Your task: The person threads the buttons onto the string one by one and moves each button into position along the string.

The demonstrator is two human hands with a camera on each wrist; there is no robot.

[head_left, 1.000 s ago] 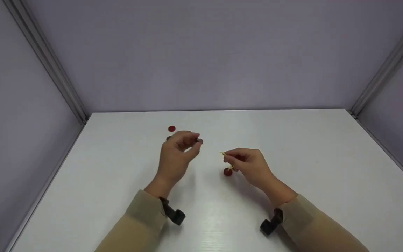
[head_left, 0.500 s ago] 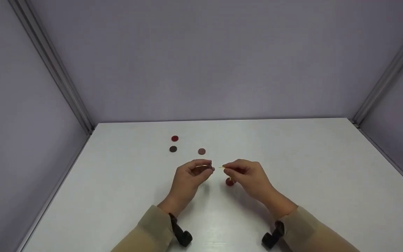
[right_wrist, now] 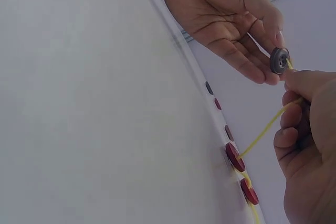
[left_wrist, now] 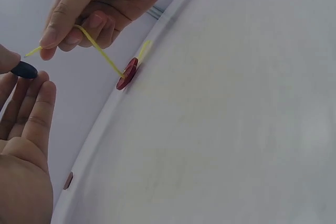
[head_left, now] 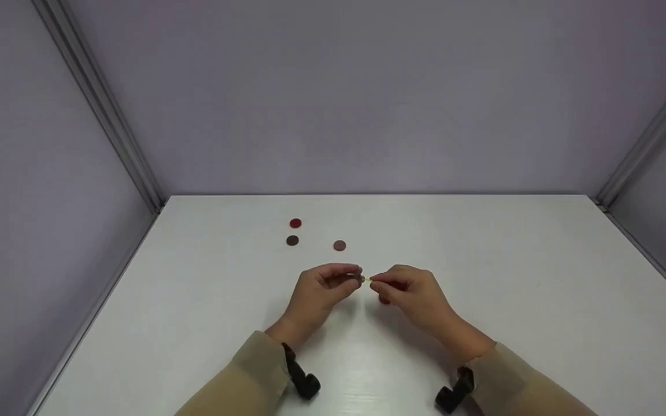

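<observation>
My left hand [head_left: 351, 278] pinches a dark grey button [right_wrist: 279, 60] between thumb and fingertips, just above the white table [head_left: 512, 277]. My right hand [head_left: 377, 282] pinches the free end of a thin yellow cord [right_wrist: 265, 129] right against that button's holes. Two red buttons [right_wrist: 234, 157] hang threaded lower on the cord, one of which appears in the left wrist view as a red button [left_wrist: 127, 73]. In the head view the two hands nearly touch at the middle of the table, and the cord is mostly hidden by the right fingers.
Three loose buttons lie behind the hands: a red one [head_left: 295, 223], a dark one [head_left: 292, 240] and a brown one [head_left: 339, 245]. Grey walls with metal corner rails [head_left: 107, 115] enclose the table on three sides.
My left hand came back from the loose buttons with the dark button and closed on the right hand. The cord's tip now meets the button.
</observation>
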